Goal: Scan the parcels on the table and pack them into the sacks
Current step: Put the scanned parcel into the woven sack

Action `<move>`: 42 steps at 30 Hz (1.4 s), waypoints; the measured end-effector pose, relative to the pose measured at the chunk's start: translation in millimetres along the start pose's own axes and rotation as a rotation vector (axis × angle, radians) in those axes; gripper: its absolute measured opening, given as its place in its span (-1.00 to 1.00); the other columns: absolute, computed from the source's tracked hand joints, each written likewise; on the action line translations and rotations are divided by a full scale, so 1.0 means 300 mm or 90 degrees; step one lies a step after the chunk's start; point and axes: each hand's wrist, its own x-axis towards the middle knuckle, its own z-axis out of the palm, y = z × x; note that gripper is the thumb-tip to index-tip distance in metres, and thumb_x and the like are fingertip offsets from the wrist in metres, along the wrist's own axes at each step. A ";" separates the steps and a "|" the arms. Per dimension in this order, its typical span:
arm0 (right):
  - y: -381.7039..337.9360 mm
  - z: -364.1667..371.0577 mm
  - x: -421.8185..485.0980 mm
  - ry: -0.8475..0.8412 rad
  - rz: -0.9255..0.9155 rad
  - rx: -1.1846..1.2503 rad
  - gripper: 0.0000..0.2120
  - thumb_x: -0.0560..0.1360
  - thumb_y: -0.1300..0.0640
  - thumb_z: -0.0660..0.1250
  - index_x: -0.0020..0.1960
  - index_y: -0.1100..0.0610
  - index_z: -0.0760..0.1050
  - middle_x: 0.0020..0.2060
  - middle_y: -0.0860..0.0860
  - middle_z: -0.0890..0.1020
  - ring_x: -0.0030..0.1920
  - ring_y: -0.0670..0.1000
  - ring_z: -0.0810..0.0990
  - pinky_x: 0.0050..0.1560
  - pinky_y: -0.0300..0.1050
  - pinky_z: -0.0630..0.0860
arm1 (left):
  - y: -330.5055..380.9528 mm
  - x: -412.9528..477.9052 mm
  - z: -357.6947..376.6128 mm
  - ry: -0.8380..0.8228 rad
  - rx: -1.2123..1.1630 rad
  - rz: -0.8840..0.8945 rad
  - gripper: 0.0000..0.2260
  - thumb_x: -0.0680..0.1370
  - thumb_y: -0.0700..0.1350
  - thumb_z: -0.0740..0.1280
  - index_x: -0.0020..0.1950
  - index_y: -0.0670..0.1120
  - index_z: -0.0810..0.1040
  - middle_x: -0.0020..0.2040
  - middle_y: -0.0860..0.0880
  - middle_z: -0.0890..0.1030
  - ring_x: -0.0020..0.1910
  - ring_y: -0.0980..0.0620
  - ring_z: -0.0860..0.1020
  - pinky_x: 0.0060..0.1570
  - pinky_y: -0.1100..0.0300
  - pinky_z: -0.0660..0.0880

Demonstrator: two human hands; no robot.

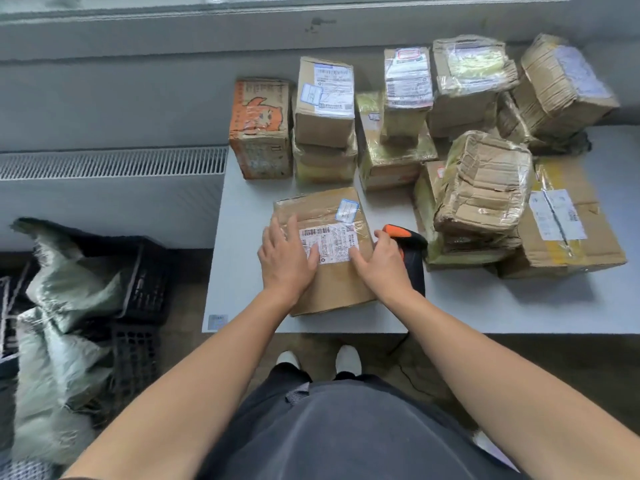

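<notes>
A flat brown cardboard parcel (332, 285) with a white barcode label lies near the front of the white table (242, 244). My left hand (284, 258) rests flat on its left part, fingers spread. My right hand (379, 261) presses on its right edge, fingers touching the label. A black and orange handheld scanner (414, 251) lies on the table just right of my right hand, partly hidden by it. Pale green woven sacks (59, 327) hang over black crates on the floor to the left.
Several taped cardboard parcels are stacked at the back and right of the table, among them an orange printed box (259, 129) and a large box (568, 233). Black plastic crates (145, 282) stand left of the table. A radiator (114, 162) runs along the wall.
</notes>
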 end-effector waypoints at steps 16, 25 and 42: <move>-0.186 0.166 -0.066 -0.169 -0.182 0.127 -0.41 0.55 -0.12 0.36 0.51 -0.03 0.26 0.26 -0.14 0.51 0.19 -0.09 0.49 0.22 -0.14 0.41 | -0.288 -0.200 -0.046 0.044 -0.259 -0.193 -0.31 0.61 0.15 0.20 0.60 -0.01 -0.09 0.54 -0.10 0.08 0.37 -0.13 0.39 0.29 -0.04 0.40; -0.448 0.469 -0.351 -0.301 -0.254 0.102 -0.36 0.57 -0.14 0.33 0.56 -0.10 0.13 0.23 -0.26 0.41 0.17 -0.19 0.43 0.18 -0.22 0.35 | -0.690 -0.486 -0.189 0.139 -0.273 -0.329 -0.33 0.59 0.21 0.18 0.58 0.08 -0.08 0.57 -0.06 0.04 0.34 -0.21 0.43 0.26 -0.11 0.42; -0.701 1.082 -1.019 -0.497 -0.366 0.016 -0.34 0.55 -0.19 0.33 0.55 -0.11 0.14 0.20 -0.23 0.50 0.16 -0.12 0.52 0.12 -0.17 0.42 | -1.376 -1.157 -0.304 0.229 -0.294 -0.531 -0.31 0.60 0.19 0.19 0.60 0.01 -0.08 0.57 -0.17 0.06 0.44 -0.21 0.32 0.34 -0.06 0.35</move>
